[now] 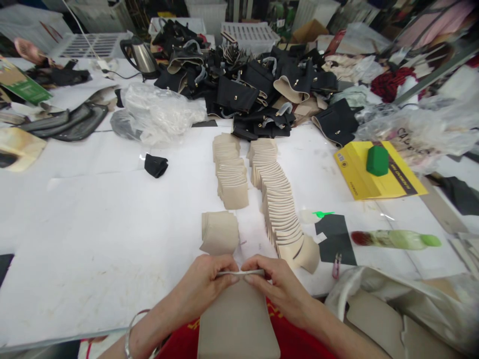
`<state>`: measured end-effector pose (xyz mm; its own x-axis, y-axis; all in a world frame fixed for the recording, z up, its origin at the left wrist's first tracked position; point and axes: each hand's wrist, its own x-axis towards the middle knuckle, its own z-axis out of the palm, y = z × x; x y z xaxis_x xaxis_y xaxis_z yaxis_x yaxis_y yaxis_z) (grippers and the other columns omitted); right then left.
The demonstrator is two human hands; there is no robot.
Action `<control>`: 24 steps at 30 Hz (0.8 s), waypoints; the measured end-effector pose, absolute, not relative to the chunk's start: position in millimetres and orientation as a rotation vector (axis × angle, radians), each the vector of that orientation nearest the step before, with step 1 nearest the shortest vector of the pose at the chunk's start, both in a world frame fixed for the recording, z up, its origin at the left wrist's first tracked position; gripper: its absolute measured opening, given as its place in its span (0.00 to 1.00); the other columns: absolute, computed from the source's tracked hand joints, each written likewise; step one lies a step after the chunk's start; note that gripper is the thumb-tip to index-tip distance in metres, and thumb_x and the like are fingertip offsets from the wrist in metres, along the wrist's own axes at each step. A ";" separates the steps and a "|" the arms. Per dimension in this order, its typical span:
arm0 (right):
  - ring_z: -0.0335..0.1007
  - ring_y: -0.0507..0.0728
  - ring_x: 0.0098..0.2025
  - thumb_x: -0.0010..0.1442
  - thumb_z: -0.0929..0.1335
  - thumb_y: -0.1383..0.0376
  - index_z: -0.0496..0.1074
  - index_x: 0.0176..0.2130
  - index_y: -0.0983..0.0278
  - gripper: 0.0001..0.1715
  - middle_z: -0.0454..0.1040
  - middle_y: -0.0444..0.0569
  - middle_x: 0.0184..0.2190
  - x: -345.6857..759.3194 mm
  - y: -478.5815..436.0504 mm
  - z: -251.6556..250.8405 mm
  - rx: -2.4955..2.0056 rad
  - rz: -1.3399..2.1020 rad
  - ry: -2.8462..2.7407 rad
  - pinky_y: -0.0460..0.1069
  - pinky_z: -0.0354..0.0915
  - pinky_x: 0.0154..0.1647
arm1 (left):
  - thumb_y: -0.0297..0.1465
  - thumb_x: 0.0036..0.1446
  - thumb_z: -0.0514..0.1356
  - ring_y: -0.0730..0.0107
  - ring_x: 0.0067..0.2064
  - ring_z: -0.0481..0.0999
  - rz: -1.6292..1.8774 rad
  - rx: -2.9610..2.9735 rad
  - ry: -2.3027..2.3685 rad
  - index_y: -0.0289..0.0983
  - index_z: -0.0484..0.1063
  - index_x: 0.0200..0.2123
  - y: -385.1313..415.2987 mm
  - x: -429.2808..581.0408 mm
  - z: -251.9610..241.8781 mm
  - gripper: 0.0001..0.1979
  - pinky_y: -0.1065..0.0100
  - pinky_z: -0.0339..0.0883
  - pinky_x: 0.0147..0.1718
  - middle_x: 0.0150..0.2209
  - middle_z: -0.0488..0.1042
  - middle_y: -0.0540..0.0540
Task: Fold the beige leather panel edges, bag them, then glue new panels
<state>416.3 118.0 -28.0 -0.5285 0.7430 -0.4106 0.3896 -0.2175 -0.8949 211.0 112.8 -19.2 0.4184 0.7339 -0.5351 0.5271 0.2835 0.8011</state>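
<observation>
A beige leather-like panel (238,319) hangs down toward my lap, its top edge at the table's near side. My left hand (210,279) pinches that edge on the left, thumb below and fingers above. Gripping the same edge on the right is my right hand (275,281), its thumb close to the left one. Just beyond my left hand lies a small stack of beige pieces (219,233). A long fanned row of beige pieces (280,209) runs away from near my right hand. Another fanned beige stack (231,174) lies to its left.
Black bags (239,92) are heaped at the back. To the right are a yellow box (359,174) with a green block (377,160), a green-handled brush (396,239), pink thread snips (337,266) and a sack (340,299) of beige panels. A kettle (144,57) and plastic wrap (160,112) stand back left.
</observation>
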 end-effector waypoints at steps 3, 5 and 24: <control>0.66 0.52 0.31 0.62 0.65 0.64 0.74 0.35 0.65 0.09 0.73 0.43 0.28 416.8 117.7 -28.9 -1.349 1.824 -1.743 0.44 0.58 0.31 | 0.33 0.57 0.57 0.70 0.30 0.71 0.142 1.451 1.269 0.39 0.76 0.40 115.5 213.7 -15.8 0.10 0.72 0.56 0.30 0.28 0.76 0.52; 0.66 0.52 0.32 0.62 0.65 0.64 0.74 0.35 0.65 0.09 0.73 0.43 0.28 416.6 117.2 -29.7 -1.351 1.827 -1.732 0.44 0.57 0.30 | 0.32 0.58 0.56 0.70 0.31 0.71 0.115 1.495 1.274 0.39 0.76 0.36 117.0 216.8 -14.3 0.09 0.72 0.55 0.30 0.28 0.76 0.51; 0.72 0.54 0.36 0.67 0.61 0.69 0.74 0.40 0.64 0.12 0.76 0.49 0.34 424.2 138.9 -26.9 -1.071 1.436 -2.524 0.46 0.63 0.37 | 0.30 0.57 0.53 0.67 0.31 0.74 0.073 1.571 1.281 0.37 0.75 0.28 113.5 225.4 -18.7 0.12 0.71 0.57 0.30 0.27 0.77 0.48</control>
<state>424.2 138.9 -26.9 -0.7594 0.5857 -0.2833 0.5427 0.3301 -0.7723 225.4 113.5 -18.7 0.4234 0.7375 -0.5262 0.6728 0.1330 0.7278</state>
